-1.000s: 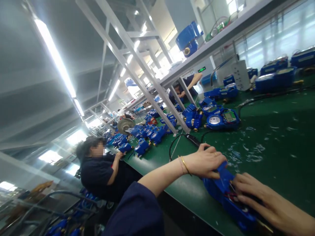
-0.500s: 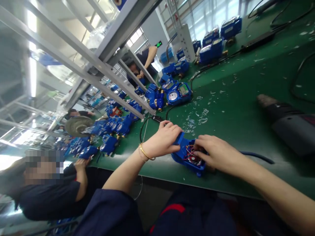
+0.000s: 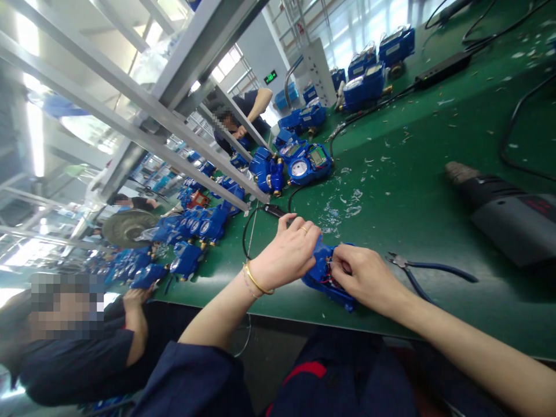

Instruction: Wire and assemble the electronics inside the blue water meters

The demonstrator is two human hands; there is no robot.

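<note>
A blue plastic meter housing (image 3: 324,284) lies on the green bench mat, with its open side showing red and black wires (image 3: 335,277) between my hands. My left hand (image 3: 284,255), wearing a gold bangle and ring, grips its upper end. My right hand (image 3: 365,278) has its fingertips on the housing at the wires, hiding most of the inside. Blue-handled pliers (image 3: 419,272) lie just beyond my right hand, not touching it.
Blue water meters (image 3: 308,165) stand in rows on the green mat (image 3: 391,145), among black cables and clear plastic scraps. A grey power tool (image 3: 504,214) lies to the right. One co-worker (image 3: 78,353) sits at lower left, another (image 3: 238,119) beyond. A white steel shelf frame (image 3: 147,110) runs overhead.
My hands have closed in on the housing and hide more of the wires. The view has shifted slightly, and the pliers now show fully beside my right hand.
</note>
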